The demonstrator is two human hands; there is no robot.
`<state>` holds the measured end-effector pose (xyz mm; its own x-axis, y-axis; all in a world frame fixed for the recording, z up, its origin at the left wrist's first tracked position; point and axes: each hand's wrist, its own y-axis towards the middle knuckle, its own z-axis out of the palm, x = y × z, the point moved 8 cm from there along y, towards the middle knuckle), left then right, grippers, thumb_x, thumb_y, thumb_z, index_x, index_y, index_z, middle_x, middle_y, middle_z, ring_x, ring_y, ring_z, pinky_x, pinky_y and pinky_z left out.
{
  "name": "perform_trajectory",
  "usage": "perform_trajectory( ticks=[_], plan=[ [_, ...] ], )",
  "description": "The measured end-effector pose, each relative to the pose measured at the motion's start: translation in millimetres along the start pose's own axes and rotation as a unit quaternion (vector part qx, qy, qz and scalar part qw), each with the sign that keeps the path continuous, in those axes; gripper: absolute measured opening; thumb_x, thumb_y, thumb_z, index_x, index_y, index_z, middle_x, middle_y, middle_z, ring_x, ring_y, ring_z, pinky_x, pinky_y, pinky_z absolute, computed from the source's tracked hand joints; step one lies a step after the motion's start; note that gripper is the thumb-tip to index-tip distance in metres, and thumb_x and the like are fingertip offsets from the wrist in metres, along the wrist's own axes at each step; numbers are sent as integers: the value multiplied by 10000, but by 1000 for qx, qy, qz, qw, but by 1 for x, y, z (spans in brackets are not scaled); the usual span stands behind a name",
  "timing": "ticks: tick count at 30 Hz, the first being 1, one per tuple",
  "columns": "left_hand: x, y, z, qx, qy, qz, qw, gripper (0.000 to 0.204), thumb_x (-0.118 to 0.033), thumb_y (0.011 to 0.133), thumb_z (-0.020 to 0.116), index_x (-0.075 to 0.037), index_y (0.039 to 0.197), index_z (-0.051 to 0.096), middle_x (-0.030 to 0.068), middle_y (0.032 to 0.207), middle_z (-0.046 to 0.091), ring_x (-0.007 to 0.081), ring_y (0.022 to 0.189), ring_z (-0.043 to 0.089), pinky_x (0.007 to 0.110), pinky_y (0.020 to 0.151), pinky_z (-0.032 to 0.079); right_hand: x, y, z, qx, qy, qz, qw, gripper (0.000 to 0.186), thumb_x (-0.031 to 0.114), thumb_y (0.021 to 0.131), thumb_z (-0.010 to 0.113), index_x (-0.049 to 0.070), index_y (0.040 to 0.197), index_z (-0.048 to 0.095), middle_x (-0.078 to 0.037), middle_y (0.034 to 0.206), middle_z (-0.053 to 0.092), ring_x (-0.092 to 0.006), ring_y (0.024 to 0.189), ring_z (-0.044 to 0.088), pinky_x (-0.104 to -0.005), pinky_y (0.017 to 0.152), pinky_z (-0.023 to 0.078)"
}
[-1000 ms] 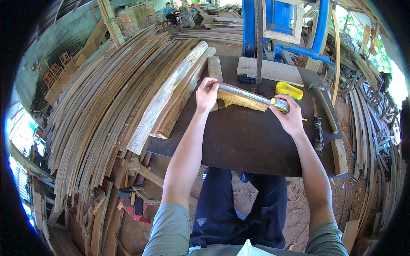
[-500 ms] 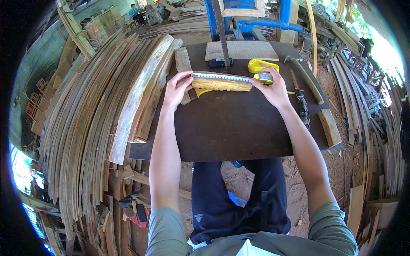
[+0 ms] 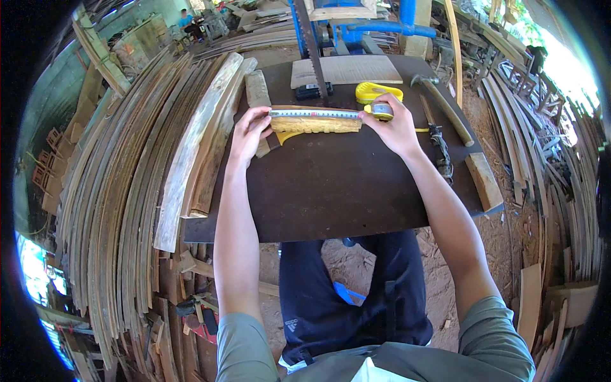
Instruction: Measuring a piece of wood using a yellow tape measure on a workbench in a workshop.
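Observation:
A steel tape measure's white blade [image 3: 313,114] is stretched along the upper side of a short, rough-edged piece of wood [image 3: 318,125] above the dark tabletop. My left hand [image 3: 249,132] is closed at the left end, pinching the tape's end against the wood. At the other end my right hand [image 3: 396,130] grips the yellow-and-silver tape measure case [image 3: 382,111], thumb near the wood's right end. Below the wood's left end shows a yellow part [image 3: 287,137]; the rest of it is hidden. Just beyond my right hand lies a yellow looped plastic handle [image 3: 378,93].
On the dark table [image 3: 331,191] lie a hammer [image 3: 449,111], a dark-wrapped tool [image 3: 441,153], a wood block [image 3: 484,181] and a flat board [image 3: 347,70]. A toothed saw blade [image 3: 312,51] rises at the back. Long planks [image 3: 127,184] are stacked left. A person [image 3: 189,24] sits far off.
The whole view has shifted slightly, so table and hands appear further left. Both hands keep their hold, with the tape still laid along the wood.

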<state>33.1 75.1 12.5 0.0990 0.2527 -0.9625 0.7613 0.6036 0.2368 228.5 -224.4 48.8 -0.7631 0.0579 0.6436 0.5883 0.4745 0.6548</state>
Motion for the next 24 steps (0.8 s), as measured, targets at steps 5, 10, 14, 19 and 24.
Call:
perform_trajectory(
  ticks=[5, 10, 14, 19, 24],
  plan=[
    [9, 6, -11, -15, -4, 22, 1000, 221, -98, 1026, 659, -111, 1247, 669, 41, 1221, 681, 158, 1135, 655, 351, 919, 600, 7, 2, 3, -7, -23, 22, 999, 417, 317, 808, 876, 27, 1014, 659, -124, 905, 740, -248, 867, 738, -355, 799, 570],
    [17, 11, 3, -6, -30, 24, 999, 217, -87, 1025, 660, -93, 1242, 678, 61, 1195, 687, 162, 1106, 673, 344, 895, 614, 9, 3, -8, 17, -66, 34, 997, 413, 292, 783, 886, 21, 1013, 676, -139, 951, 762, -250, 906, 759, -353, 824, 581],
    [11, 9, 2, -9, 24, 38, 999, 211, -102, 1034, 656, -84, 1244, 673, 55, 1176, 699, 152, 1091, 683, 335, 857, 626, 30, 5, -13, 5, -99, -28, 995, 397, 278, 780, 880, 25, 1003, 670, -142, 953, 753, -286, 895, 754, -362, 810, 580],
    [19, 10, 3, -7, 6, 21, 1000, 225, -119, 1030, 669, -86, 1253, 665, 45, 1193, 699, 152, 1115, 679, 338, 866, 622, 37, 2, -14, 18, -95, -61, 993, 367, 265, 783, 874, 42, 962, 645, -119, 903, 729, -296, 854, 738, -381, 789, 572],
    [13, 8, 2, -14, 5, 38, 999, 221, -138, 1030, 674, -99, 1247, 688, 40, 1171, 722, 151, 1075, 696, 342, 862, 621, 41, 2, -10, 46, -96, -77, 991, 332, 247, 809, 866, 60, 941, 626, -109, 886, 709, -268, 851, 726, -369, 780, 557]
  ],
)
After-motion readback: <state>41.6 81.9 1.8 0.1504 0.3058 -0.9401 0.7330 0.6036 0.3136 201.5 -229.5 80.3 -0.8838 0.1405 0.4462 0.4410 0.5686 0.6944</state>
